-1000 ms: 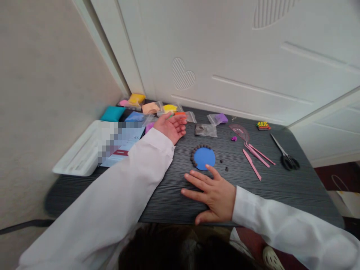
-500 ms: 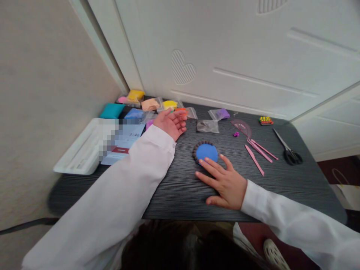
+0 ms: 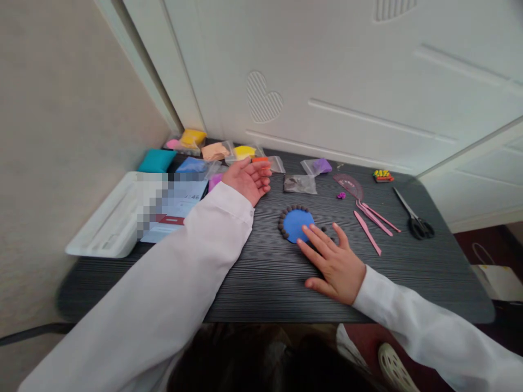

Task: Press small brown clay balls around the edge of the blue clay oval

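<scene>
On the table (image 3: 245,283), had partly edged the blue disc (image 3: 295,223) with dark balls (image 3: 281,220), leaving two loose balls (image 3: 323,229); held right hand (image 3: 343,271) at the disc, left hand (image 3: 244,182) apart, both open, empty.

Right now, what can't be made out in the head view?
All head view:
Screen: part pixelated, part behind left sleeve.
Purple packet: partly behind left hand.
Blue disc: lower right edge behind right hand.
White tray: contents blurred.
Upper heart: cut off by top edge.
</scene>
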Demonstrator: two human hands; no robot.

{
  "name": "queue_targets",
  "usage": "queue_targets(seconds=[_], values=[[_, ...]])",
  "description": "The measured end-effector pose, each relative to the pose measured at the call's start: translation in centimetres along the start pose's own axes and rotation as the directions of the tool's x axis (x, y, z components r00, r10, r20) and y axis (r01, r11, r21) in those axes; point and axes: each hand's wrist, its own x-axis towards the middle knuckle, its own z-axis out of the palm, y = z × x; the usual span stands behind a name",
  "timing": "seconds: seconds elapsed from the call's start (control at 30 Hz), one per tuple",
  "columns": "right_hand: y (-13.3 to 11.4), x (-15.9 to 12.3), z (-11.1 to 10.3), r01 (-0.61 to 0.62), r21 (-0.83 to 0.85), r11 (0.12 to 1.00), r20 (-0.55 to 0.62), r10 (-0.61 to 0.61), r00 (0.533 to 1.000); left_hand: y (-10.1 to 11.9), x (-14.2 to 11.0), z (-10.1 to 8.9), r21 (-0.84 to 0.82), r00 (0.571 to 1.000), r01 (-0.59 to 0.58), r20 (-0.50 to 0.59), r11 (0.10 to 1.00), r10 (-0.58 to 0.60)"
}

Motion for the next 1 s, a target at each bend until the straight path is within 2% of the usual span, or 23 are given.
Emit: queue_targets(seconds=[0.13,0.27,0.37,0.5,0.6,0.73,0.87,1.0], values=[[-1.6,-1.4,-0.2,0.042,0.013,0.999,0.027,-0.042,0.999,0.0,0.1,0.2,-0.006,1.000,-0.003,-0.015,1.000,0.003],[-3.2,0.2,-0.1,0.077,0.053,0.996,0.016,-0.078,0.997,0.0,-0.1,0.4,0.004,0.999,-0.009,-0.032,1.000,0.009],[-1.8,1.2,0.1,-0.001,0.023,1.000,-0.025,0.002,1.000,0.1,-0.2,0.4,0.012,1.000,0.003,-0.028,1.000,-0.003],[0.0,-0.3,0.3,-0.100,-0.037,0.994,-0.024,0.099,0.995,0.0,0.0,0.1,0.003,1.000,-0.003,-0.005,1.000,0.003],[-1.1,-1.4,0.3,-0.055,-0.023,0.998,-0.007,0.055,0.998,-0.1,0.2,0.1,0.002,1.000,-0.010,0.004,1.000,0.010],[-2.9,-0.1,0.4,0.023,0.035,0.999,-0.018,-0.023,1.000,-0.1,0.1,0.2,0.006,1.000,-0.015,-0.004,1.000,0.015],[-1.5,1.2,0.5,-0.089,0.007,0.996,-0.042,0.090,0.995,0.0,-0.1,0.3,0.014,1.000,-0.003,-0.010,1.000,0.003],[-0.4,-0.6,0.5,-0.163,-0.038,0.986,-0.026,0.162,0.986,0.0,-0.1,0.4,0.015,1.000,-0.003,-0.020,1.000,0.003]])
